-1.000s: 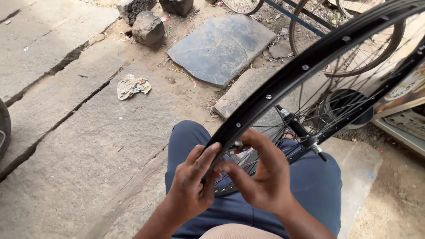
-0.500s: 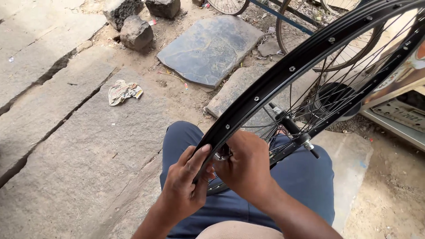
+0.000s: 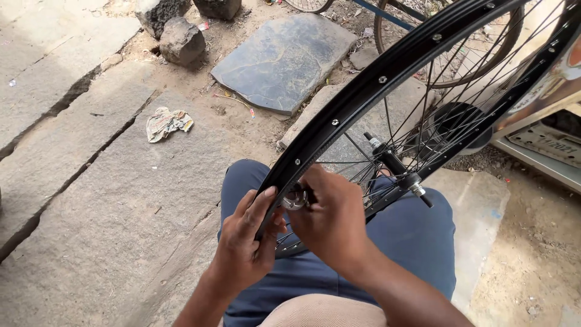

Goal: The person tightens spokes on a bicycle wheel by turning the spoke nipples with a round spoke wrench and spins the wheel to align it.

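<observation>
The left hand (image 3: pixel 245 245) has its fingers curled around the near edge of the rim (image 3: pixel 363 97), thumb up along the inner side, fingertips pressed on the black metal. The right hand (image 3: pixel 330 218) comes in from the other side of the rim, fingers bunched together and bent over a small round metal tool (image 3: pixel 295 197) that sits right against the rim between the two hands. Whether the right fingertips pinch that tool or a spoke end beneath it cannot be told; the back of the hand hides them.

The rim is black, with a row of small spoke holes, and it arcs from the hands up toward the top right corner. It stands tilted above the person's lap. Thin spokes (image 3: pixel 423 103) run inward from it to the hub (image 3: pixel 396 166), which lies just right of the hands, its threaded axle ends sticking out both ways.

Below the rim are the knees in blue trousers (image 3: pixel 417 236). Left of the rim lies grey stone paving (image 3: pixel 103 206) with a crumpled rag (image 3: pixel 166 123) on it. Beyond the rim rests a flat dark slab (image 3: pixel 284 57), with rough stones (image 3: pixel 180 39) farther left of that. Behind the rim, at the top, a second wheel (image 3: pixel 451 60) stands on the dirt.
</observation>
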